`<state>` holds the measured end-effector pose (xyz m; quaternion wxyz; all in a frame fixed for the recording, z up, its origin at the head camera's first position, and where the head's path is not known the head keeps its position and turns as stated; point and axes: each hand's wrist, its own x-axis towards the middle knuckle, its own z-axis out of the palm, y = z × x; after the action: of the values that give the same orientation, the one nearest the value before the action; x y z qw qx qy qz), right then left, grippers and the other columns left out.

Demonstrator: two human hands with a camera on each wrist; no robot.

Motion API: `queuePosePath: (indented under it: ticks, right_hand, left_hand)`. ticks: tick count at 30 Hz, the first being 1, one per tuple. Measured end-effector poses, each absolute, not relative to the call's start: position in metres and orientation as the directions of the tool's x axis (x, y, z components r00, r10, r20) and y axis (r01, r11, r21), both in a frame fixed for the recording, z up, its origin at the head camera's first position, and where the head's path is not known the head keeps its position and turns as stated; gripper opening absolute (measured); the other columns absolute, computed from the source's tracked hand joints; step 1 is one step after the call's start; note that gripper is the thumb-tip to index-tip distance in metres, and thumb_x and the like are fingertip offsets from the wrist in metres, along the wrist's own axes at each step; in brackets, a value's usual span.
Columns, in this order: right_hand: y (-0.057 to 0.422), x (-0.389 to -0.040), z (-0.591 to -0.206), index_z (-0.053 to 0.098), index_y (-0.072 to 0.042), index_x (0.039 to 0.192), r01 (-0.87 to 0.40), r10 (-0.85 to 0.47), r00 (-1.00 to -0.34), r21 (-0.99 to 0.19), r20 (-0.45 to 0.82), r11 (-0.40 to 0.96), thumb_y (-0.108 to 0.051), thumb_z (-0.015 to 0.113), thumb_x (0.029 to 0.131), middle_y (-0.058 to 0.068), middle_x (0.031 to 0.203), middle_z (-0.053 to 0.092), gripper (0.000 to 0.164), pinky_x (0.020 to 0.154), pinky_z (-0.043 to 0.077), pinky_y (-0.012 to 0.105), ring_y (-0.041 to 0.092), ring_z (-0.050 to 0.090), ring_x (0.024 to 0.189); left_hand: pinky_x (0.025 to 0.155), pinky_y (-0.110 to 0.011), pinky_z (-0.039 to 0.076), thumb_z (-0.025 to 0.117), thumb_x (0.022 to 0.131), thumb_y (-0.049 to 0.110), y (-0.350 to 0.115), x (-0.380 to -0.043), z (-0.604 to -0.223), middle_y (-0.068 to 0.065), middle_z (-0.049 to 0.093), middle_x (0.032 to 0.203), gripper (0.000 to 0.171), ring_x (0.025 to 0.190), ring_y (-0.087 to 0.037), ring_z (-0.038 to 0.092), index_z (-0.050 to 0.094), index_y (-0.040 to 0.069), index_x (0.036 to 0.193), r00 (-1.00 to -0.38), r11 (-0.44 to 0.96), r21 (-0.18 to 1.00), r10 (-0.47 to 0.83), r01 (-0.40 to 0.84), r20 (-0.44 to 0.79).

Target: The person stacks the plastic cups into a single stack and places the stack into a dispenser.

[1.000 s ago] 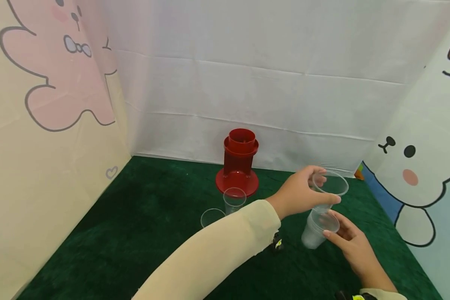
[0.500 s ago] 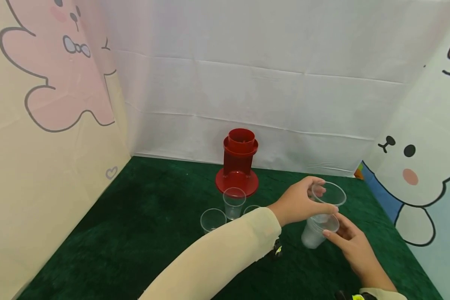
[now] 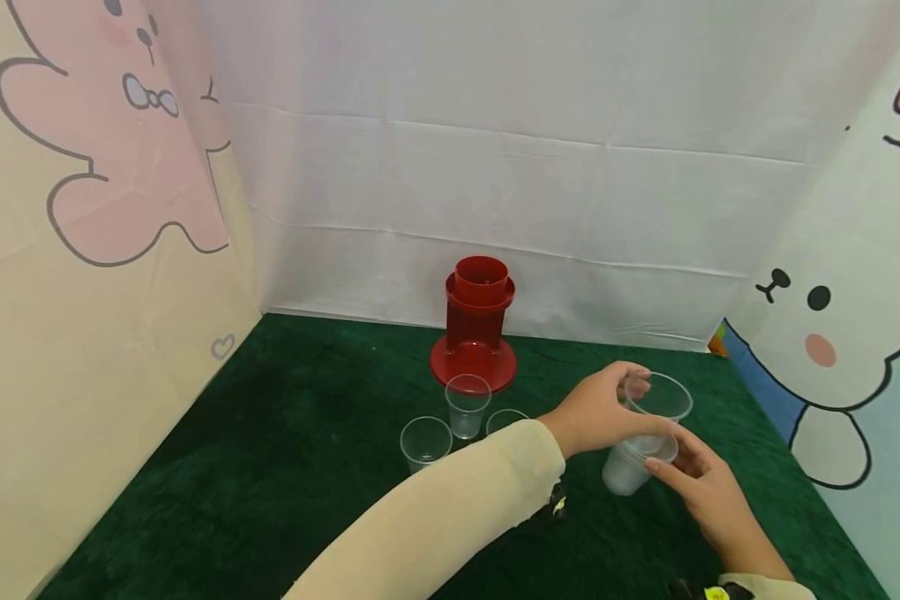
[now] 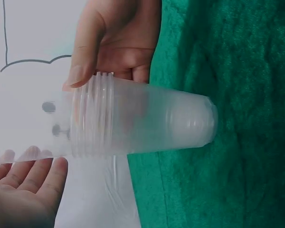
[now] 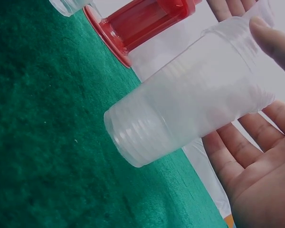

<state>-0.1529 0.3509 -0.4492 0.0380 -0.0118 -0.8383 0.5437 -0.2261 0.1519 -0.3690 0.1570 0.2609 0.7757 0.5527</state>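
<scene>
Left hand [image 3: 603,412] curls partway round the upper clear cup [image 3: 663,400], right hand [image 3: 708,493] round the nested cup stack [image 3: 625,472] beneath; aligned axes and light pressure should prevent jamming.

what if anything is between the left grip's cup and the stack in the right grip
Nothing visible: the cup in the left grip sits at the mouth of the stack in the right grip. The red stand and the other cups are off to the left, out of that line.
</scene>
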Motion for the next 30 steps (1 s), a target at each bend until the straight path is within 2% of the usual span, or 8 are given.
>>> queuePosePath:
  ticks: [3,6,11,15,21,23,26,30]
  right_hand:
    - [0.352,-0.153,-0.450,0.032,-0.001,0.160,-0.053,0.046,-0.996,-0.916,0.078,0.397,-0.026,0.066,0.104,-0.012,0.139,0.052,0.070,0.084,0.053,0.019,-0.009,0.057,0.109]
    - [0.353,-0.154,-0.450,0.035,-0.003,0.159,-0.093,0.023,-0.994,-0.918,0.110,0.385,-0.023,0.064,0.105,-0.021,0.137,0.051,0.065,0.084,0.053,0.018,-0.007,0.057,0.111]
    - [0.354,-0.154,-0.451,0.038,-0.006,0.158,-0.118,0.013,-0.991,-0.910,0.134,0.397,-0.023,0.063,0.105,-0.013,0.146,0.048,0.062,0.085,0.053,0.017,-0.007,0.057,0.113]
    - [0.355,-0.154,-0.452,0.037,-0.003,0.158,-0.106,0.020,-0.992,-0.908,0.125,0.406,-0.024,0.064,0.105,-0.002,0.150,0.048,0.063,0.085,0.052,0.017,-0.009,0.055,0.113]
    - [0.354,-0.154,-0.453,0.030,-0.001,0.160,-0.091,0.029,-0.993,-0.906,0.113,0.413,-0.025,0.065,0.104,0.020,0.156,0.040,0.070,0.085,0.052,0.016,-0.011,0.054,0.112]
    - [0.353,-0.155,-0.452,0.029,-0.002,0.161,-0.085,0.030,-0.994,-0.906,0.107,0.414,-0.025,0.065,0.104,0.023,0.157,0.038,0.071,0.085,0.051,0.015,-0.011,0.053,0.112]
    - [0.352,-0.155,-0.451,0.030,-0.002,0.161,-0.077,0.034,-0.994,-0.907,0.100,0.413,-0.027,0.064,0.105,0.022,0.157,0.039,0.070,0.085,0.051,0.015,-0.012,0.053,0.112]
    - [0.352,-0.155,-0.451,0.032,-0.003,0.160,-0.073,0.037,-0.995,-0.911,0.097,0.406,-0.026,0.064,0.105,0.010,0.152,0.046,0.068,0.085,0.052,0.016,-0.011,0.054,0.112]
  left_hand:
    - [0.089,-0.031,0.055,0.083,0.088,0.041,0.151,-0.226,-0.373,0.018,0.059,0.135,0.064,0.115,-0.004,0.058,0.054,0.030,0.143,-0.808,0.263,0.937,0.588,0.228,0.031]
    - [0.091,-0.031,0.055,0.084,0.088,0.041,0.151,-0.226,-0.376,0.018,0.058,0.137,0.064,0.117,-0.004,0.058,0.054,0.030,0.144,-0.805,0.278,0.934,0.593,0.226,0.019]
    - [0.096,-0.032,0.053,0.084,0.087,0.040,0.150,-0.226,-0.381,0.019,0.056,0.141,0.067,0.127,-0.004,0.053,0.052,0.031,0.146,-0.796,0.304,0.926,0.606,0.223,-0.008]
    - [0.101,-0.034,0.051,0.084,0.087,0.038,0.150,-0.224,-0.383,0.019,0.053,0.145,0.073,0.133,-0.004,0.049,0.048,0.033,0.150,-0.779,0.312,0.928,0.626,0.204,-0.039]
    - [0.103,-0.034,0.050,0.084,0.087,0.039,0.149,-0.221,-0.382,0.020,0.052,0.146,0.075,0.134,-0.002,0.048,0.047,0.033,0.151,-0.774,0.329,0.923,0.631,0.200,-0.057]
    - [0.103,-0.034,0.050,0.084,0.087,0.039,0.147,-0.221,-0.380,0.019,0.051,0.147,0.074,0.134,-0.002,0.048,0.047,0.033,0.151,-0.772,0.328,0.922,0.633,0.207,-0.052]
    - [0.103,-0.032,0.050,0.083,0.088,0.038,0.143,-0.222,-0.377,0.018,0.051,0.147,0.073,0.134,-0.002,0.048,0.047,0.030,0.151,-0.769,0.323,0.919,0.639,0.225,-0.036]
    - [0.104,-0.029,0.048,0.082,0.090,0.036,0.136,-0.224,-0.372,0.016,0.052,0.147,0.072,0.133,-0.002,0.049,0.047,0.027,0.151,-0.760,0.301,0.922,0.650,0.243,-0.012]
